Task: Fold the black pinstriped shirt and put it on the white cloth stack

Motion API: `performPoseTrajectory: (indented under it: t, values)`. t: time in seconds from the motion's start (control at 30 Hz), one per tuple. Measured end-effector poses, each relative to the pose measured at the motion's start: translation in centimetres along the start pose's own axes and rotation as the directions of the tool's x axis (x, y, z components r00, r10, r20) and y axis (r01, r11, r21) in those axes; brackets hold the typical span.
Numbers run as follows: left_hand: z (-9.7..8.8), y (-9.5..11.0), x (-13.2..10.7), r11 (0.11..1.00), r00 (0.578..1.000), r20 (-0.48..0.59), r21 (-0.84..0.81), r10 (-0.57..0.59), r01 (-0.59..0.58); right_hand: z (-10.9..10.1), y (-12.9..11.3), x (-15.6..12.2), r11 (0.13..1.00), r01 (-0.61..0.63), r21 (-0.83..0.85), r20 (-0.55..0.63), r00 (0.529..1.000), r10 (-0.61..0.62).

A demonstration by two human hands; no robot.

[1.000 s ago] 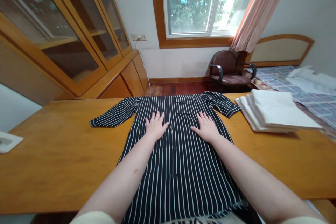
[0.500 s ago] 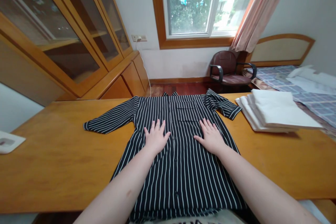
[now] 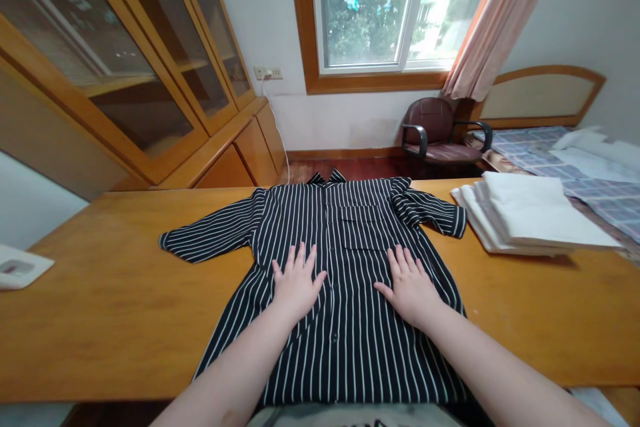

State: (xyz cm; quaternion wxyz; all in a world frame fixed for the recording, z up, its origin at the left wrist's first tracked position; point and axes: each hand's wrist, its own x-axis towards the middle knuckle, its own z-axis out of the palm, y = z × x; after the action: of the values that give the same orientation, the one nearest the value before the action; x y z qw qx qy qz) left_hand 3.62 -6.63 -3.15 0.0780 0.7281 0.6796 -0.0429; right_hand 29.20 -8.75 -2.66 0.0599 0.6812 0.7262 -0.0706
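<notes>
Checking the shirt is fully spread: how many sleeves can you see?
2. The left sleeve lies spread out on the table; the right sleeve lies a little bunched, near the white stack. Neither is hidden.

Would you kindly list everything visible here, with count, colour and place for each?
shirt: one, black with white stripes, spread flat mid-table
table: one, orange-brown wood, across the foreground
folded cloths: one stack, white, table's right end
cabinet: one, wood with glass doors, left wall
window: one, wood-framed, back wall
curtain: one, pink, right of window
chair: one, dark brown, below window
bed: one, blue checked cover, far right
left hand: one, bare, flat on shirt
right hand: one, bare, flat on shirt
</notes>
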Motion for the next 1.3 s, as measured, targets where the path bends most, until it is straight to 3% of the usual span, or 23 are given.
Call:
performPoseTrajectory:
  t: [0.2,0.27,0.37,0.47,0.6,0.83,1.03,1.17,1.3]
  values:
    - [0.4,0.0,-1.1,1.000,1.000,0.029,-0.010,0.000,0.000,-3.1,-0.3,0.1,0.999,-0.012,0.035,0.109,0.994,0.008]
    - [0.4,0.1,-1.3,1.000,0.999,0.035,-0.006,-0.003,0.003,-4.4,-0.3,1.5,0.997,0.004,0.083,0.052,0.999,-0.009]
    - [0.2,0.3,-1.6,1.000,0.999,0.050,-0.003,-0.013,0.013,-5.2,-0.6,4.5,0.989,0.090,0.117,-0.136,0.988,-0.074]
    - [0.0,0.5,-2.0,1.000,0.998,0.064,0.010,-0.026,0.026,-4.2,-1.0,7.7,0.982,0.146,0.123,-0.210,0.971,-0.118]
    - [0.0,0.6,-2.7,0.999,0.996,0.077,0.027,-0.034,0.032,-1.6,-1.1,10.0,0.983,0.142,0.119,-0.168,0.978,-0.121]
    - [-1.3,1.0,-3.6,0.999,0.984,0.172,0.033,-0.046,0.041,0.1,-0.8,8.8,0.991,0.097,0.095,-0.140,0.987,-0.083]
    - [-5.2,1.9,-3.2,0.999,0.943,0.330,0.030,-0.049,0.042,0.2,-1.3,7.5,0.994,0.052,0.093,-0.122,0.992,-0.041]
    - [-7.2,3.6,-1.0,0.998,0.979,0.194,-0.001,0.058,-0.059,0.3,-1.4,7.0,0.994,0.048,0.096,-0.113,0.993,-0.037]
    - [-6.5,5.0,3.4,0.985,0.986,0.001,-0.039,0.166,-0.166,0.3,-1.4,6.7,0.994,0.040,0.106,-0.096,0.995,-0.030]
